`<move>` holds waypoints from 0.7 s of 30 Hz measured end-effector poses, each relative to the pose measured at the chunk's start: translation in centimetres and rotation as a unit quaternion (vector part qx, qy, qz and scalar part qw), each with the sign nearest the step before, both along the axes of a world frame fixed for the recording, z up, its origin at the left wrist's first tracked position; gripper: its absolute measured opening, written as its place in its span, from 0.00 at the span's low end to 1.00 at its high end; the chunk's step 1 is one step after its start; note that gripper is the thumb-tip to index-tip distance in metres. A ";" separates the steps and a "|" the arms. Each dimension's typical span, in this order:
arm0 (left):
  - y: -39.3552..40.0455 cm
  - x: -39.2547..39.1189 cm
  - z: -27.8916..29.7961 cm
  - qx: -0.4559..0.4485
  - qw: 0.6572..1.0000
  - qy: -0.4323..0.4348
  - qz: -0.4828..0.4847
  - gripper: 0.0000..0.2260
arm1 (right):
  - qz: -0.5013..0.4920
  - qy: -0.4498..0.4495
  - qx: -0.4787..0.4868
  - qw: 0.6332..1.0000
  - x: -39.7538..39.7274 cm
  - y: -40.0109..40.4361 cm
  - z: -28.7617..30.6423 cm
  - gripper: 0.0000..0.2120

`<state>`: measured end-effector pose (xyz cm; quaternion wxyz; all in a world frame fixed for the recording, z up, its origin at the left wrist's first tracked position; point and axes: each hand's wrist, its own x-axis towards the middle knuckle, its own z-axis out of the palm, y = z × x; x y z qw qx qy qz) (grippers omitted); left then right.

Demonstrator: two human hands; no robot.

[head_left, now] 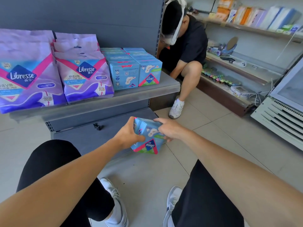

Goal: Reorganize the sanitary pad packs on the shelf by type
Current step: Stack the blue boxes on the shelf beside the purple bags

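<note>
While purple packs (57, 71) and blue packs (134, 68) sit sorted on shelf (164, 83), left hand (129, 135) and right hand (170, 130) grip 2 blue packs in hand (147, 141), unshelved.

Held packs (148, 138): light blue, pink chevron edging, green-striped corner, navy logo diamond.
Shelved boxes (135, 69): same light blue, pink and green trim.
Large bags (57, 69): lilac to deep purple, pink V band, navy diamond with white lettering.
Shelf (147, 90): mid grey; back panel darker grey.
Floor (205, 128): pale beige tile.
Far-shelf goods (255, 17): orange, white, blue, possibly lavender; blurred.
</note>
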<state>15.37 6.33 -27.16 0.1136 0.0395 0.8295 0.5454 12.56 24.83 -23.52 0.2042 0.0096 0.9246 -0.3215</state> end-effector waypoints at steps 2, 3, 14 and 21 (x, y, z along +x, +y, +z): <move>-0.8 -0.7 0.0 0.054 0.998 -0.019 0.011 0.22 | 0.040 0.038 -0.005 0.998 -0.1 1.3 -0.7 0.30; -1.0 -0.9 0.1 0.078 0.996 -0.030 0.012 0.22 | 0.054 0.047 -0.029 0.997 -0.2 1.8 -1.2 0.34; -2.6 -3.6 6.0 0.216 0.972 -0.086 -0.025 0.36 | 0.028 -0.024 -0.366 0.930 -2.1 2.3 2.7 0.37; -3.5 -7.0 14.7 0.055 0.996 0.002 -0.067 0.31 | 0.090 0.011 -0.391 0.916 -6.5 2.6 8.9 0.39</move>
